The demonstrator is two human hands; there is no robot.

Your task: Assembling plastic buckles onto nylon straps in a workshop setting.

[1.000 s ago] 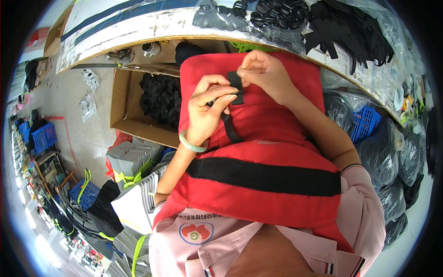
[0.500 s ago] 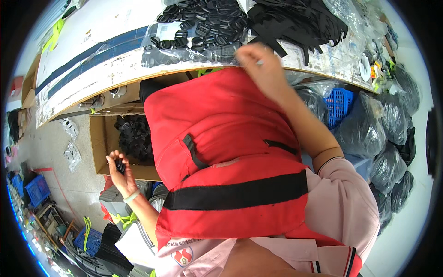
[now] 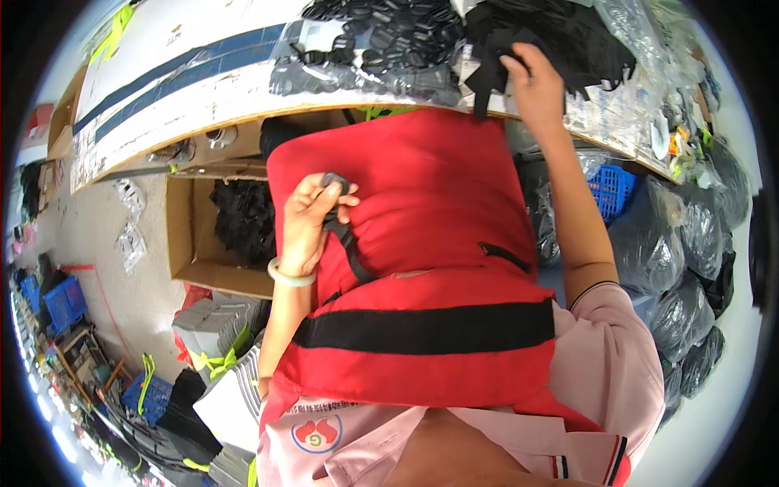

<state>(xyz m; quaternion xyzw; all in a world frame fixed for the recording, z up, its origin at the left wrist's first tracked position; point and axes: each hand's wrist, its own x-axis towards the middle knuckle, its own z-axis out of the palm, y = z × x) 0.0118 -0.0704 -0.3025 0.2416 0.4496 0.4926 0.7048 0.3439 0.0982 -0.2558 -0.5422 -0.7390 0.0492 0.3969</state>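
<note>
A red padded vest (image 3: pixel 422 243) with a black band and black straps lies against my chest, reaching up to the table's edge. My left hand (image 3: pixel 312 215) rests on the vest's upper left part and pinches a black plastic buckle (image 3: pixel 333 182) at the end of a black strap (image 3: pixel 349 247). My right hand (image 3: pixel 531 77) reaches over the table edge onto a heap of black webbing straps (image 3: pixel 560 32) and closes on them. A pile of black plastic buckles (image 3: pixel 381 36) lies on the table to the left of that heap.
The white worktable (image 3: pixel 187 89) has a blue stripe and a wooden rim. Under it stands an open cardboard box (image 3: pixel 191 243) holding black parts. Blue crates (image 3: pixel 610 188) and dark filled bags (image 3: pixel 690 243) sit at the right. Bundled stacks and crates cover the floor at the left.
My left hand came back from the box at the left and now pinches the buckle on the vest. My right hand moved up from the vest's top onto the strap heap.
</note>
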